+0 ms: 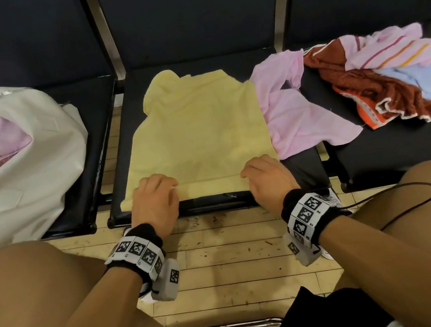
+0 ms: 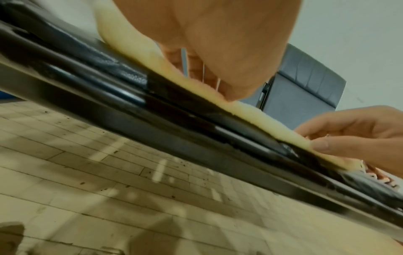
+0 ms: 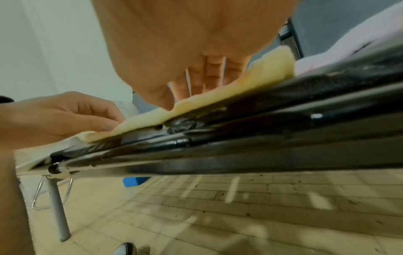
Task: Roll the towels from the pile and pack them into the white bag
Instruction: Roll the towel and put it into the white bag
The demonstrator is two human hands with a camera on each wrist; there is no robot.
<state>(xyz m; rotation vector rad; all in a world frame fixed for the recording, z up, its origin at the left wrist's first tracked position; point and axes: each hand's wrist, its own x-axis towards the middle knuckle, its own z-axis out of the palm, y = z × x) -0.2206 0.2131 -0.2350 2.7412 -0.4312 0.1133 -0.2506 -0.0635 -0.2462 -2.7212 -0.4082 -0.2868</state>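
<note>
A yellow towel (image 1: 196, 126) lies spread flat on the middle seat, its near edge along the seat's front. My left hand (image 1: 156, 194) holds that edge near its left corner, fingers curled over the cloth. My right hand (image 1: 265, 174) does the same near the right corner. In the left wrist view the right hand (image 2: 353, 138) pinches the thick yellow edge (image 2: 257, 117) between thumb and fingers. The right wrist view shows the left hand (image 3: 54, 117) pinching the towel (image 3: 250, 82) likewise. The white bag (image 1: 36, 166) lies open on the left seat with pink towels inside.
A pile of towels (image 1: 384, 81) sits on the right seat: brown-orange, striped pink and light blue. A plain pink towel (image 1: 294, 112) drapes from it onto the middle seat beside the yellow one. Dark seat backs stand behind. My bare knees flank the tiled floor (image 1: 226, 262) below.
</note>
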